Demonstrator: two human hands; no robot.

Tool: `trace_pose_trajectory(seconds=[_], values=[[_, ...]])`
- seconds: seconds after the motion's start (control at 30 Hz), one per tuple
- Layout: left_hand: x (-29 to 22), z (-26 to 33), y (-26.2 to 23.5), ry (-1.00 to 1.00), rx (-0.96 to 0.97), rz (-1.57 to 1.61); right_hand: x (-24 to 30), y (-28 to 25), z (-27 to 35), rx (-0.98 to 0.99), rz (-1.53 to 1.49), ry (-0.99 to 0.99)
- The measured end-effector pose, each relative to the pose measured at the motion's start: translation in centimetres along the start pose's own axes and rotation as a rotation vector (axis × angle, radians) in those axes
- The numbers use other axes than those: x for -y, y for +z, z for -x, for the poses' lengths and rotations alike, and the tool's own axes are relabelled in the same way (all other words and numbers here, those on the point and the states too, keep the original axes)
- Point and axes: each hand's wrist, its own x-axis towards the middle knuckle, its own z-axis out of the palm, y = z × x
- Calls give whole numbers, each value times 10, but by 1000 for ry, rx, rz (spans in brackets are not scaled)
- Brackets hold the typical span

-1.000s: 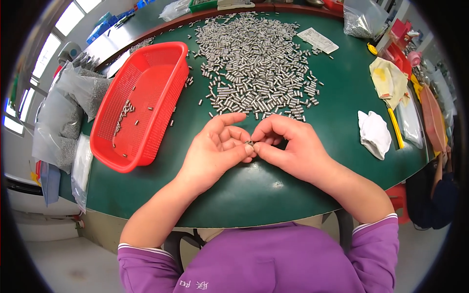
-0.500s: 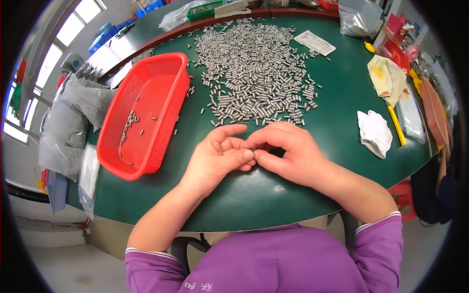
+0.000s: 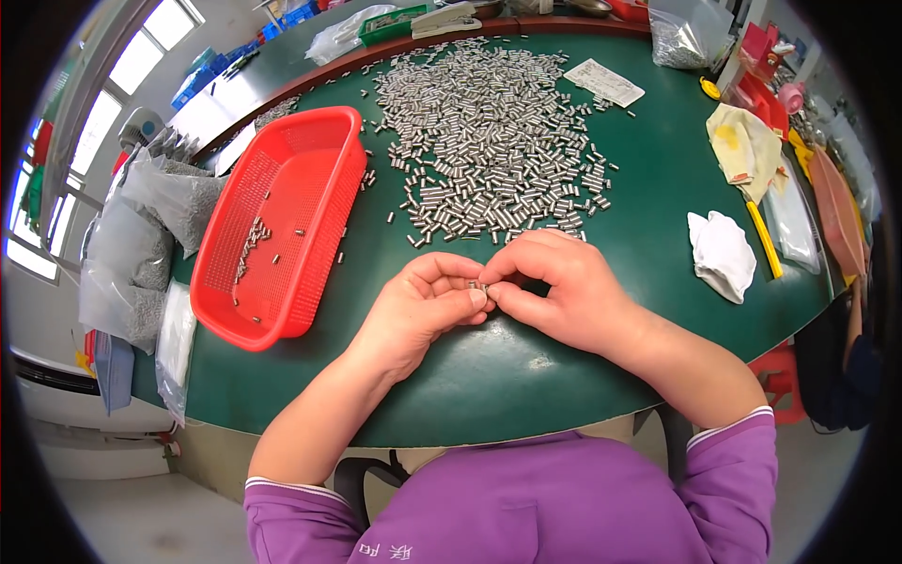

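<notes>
steel pin [image 3: 481,287] pinched between two hands: left hand [image 3: 418,310], right hand [image 3: 559,287]; one red basket [image 3: 277,226].

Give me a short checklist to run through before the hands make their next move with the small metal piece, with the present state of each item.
1. Piece held: a small metal piece is pinched between the fingertips of the left hand and right hand: ok.
2. How the piece sits or whether it is sound: too small to see: cannot tell.
3. Red basket within reach at the left, open, only a few pieces inside: ok.
4. Pile of metal pieces lies just beyond the hands: ok.
5. Green table bare under the hands: ok.
6. White cloth lies apart at the right, out of the way: ok.
</notes>
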Motion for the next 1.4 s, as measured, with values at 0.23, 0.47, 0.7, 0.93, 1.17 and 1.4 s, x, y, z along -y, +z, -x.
trace_pose_trajectory(seconds=[0.23,0.47,0.7,0.93,1.17,1.4], values=[[2,0,-1,-19,-5,34,1,-3,-2,4,180,-141],[1,0,2,-52,-12,51,1,-8,-2,18,260,-119],[-1,2,8,-31,-56,33,-17,-22,-11,-201,470,-104],[4,-1,7,200,-104,-218,9,-9,-2,33,-47,109],[16,0,6,248,-138,-482,11,-1,2,75,-100,132],[19,-3,9,547,-220,-976,3,4,7,171,73,52]])
